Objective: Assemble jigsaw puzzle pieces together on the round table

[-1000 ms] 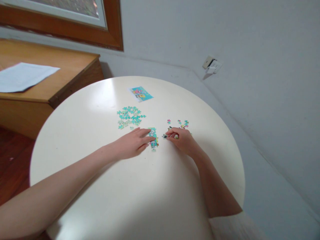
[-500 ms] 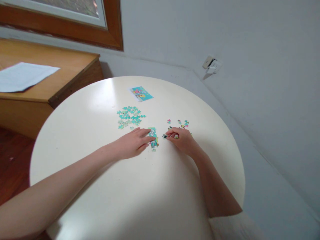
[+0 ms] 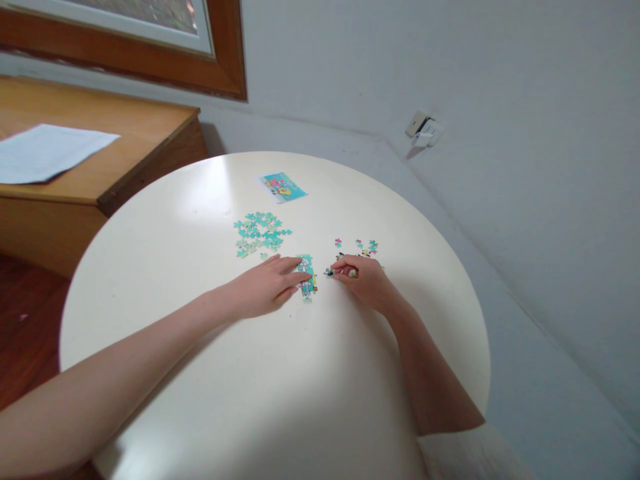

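Note:
My left hand (image 3: 270, 287) lies over the left side of a joined section of jigsaw puzzle (image 3: 307, 287), its fingers apart and their tips resting on it. The section is teal with a white figure and partly covered by those fingers. Just right of it, my right hand (image 3: 361, 277) pinches a small dark-and-pale puzzle piece (image 3: 329, 272) between thumb and forefinger. Several loose multicoloured pieces (image 3: 370, 248) lie behind and around my right hand, some hidden by it. A spread of teal and pale green pieces (image 3: 260, 233) lies beyond my left hand.
A picture card (image 3: 283, 187) with a teal cartoon scene lies near the far edge of the round white table (image 3: 210, 413). To the left stands a wooden cabinet (image 3: 150, 120) with a white sheet (image 3: 50, 153) on it. A wall socket with a plug (image 3: 424, 130) is at right.

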A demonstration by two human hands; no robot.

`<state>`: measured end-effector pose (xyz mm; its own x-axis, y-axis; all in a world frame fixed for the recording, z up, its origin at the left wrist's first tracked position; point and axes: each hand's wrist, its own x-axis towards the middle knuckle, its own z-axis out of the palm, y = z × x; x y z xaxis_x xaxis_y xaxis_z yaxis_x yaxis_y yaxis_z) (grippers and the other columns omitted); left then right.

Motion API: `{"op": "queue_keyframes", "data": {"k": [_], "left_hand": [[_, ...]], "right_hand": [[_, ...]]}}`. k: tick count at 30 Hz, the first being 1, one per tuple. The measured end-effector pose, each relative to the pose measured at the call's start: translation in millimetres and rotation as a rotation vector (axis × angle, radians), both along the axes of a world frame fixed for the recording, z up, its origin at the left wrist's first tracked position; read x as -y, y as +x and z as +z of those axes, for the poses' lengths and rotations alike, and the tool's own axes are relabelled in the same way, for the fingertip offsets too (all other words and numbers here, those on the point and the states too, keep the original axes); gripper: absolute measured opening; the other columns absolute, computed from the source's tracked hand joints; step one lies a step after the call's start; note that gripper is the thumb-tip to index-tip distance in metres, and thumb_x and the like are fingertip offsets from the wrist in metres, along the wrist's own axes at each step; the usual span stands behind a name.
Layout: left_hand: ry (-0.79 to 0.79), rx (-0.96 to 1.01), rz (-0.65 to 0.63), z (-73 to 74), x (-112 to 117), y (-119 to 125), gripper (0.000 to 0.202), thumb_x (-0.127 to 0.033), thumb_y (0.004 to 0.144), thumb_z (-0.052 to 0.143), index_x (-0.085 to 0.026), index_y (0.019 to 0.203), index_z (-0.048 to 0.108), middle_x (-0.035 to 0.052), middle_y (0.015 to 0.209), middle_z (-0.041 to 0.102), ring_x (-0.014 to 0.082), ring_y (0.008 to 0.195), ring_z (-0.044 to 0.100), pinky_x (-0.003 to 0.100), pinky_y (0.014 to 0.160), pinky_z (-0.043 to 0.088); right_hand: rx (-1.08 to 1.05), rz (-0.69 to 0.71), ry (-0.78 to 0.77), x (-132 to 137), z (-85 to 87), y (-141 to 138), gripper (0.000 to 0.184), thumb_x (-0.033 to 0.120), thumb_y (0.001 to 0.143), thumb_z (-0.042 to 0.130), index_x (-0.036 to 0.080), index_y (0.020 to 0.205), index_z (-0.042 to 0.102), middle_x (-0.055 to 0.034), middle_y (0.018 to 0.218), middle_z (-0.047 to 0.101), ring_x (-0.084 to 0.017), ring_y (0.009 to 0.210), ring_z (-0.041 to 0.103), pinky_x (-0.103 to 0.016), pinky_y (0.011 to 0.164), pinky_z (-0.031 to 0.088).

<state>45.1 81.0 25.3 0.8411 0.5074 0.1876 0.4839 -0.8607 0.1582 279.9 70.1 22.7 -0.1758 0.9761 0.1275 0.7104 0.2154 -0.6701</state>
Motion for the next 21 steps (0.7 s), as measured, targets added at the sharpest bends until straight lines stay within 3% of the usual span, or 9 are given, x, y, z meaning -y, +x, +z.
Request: {"op": "queue_keyframes", "data": {"k": [21], "left_hand": [[-0.005,0.048,0.015,-3.1,1.2,1.0,0.036,-0.021,0.090,0.034,-0.016,0.118,0.057,0.0169,0.128,0.051,0.0252,0.110,0.054,0.044,0.097,0.041]], "right_hand": [[0.015,0.001,0.015,-0.1,1.2,-2.0,0.008,0.012,0.069,0.058,0.017,0.069,0.064,0.0003,0.063,0.066,-0.011,0.057,0.056,-0.021,0.059,0.042]]}}
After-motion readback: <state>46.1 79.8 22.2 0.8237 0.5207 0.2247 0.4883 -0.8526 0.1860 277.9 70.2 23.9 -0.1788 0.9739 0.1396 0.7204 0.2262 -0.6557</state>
